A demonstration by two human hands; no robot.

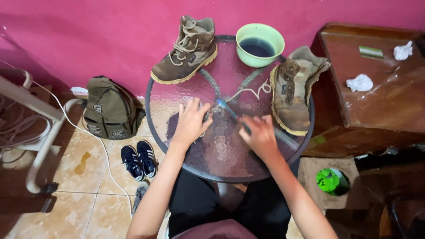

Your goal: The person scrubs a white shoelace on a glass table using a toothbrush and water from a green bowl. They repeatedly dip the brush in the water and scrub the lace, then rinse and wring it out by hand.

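Two hands work on the glass table [221, 155]: the left hand [191, 121] presses flat on a shoelace [248, 92], the right hand [261, 135] grips a toothbrush [230, 110] just ahead, where a hard stroke could jog the bowl [260, 44] beyond.

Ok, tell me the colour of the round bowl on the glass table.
The round bowl is light green, holding dark liquid; head view.

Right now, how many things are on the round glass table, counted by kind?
Brown boots: 2, one upright, one lying on its side
Green bowl with dark liquid: 1
Loose shoelace: 1
Toothbrush in the right hand: 1
Total: 5
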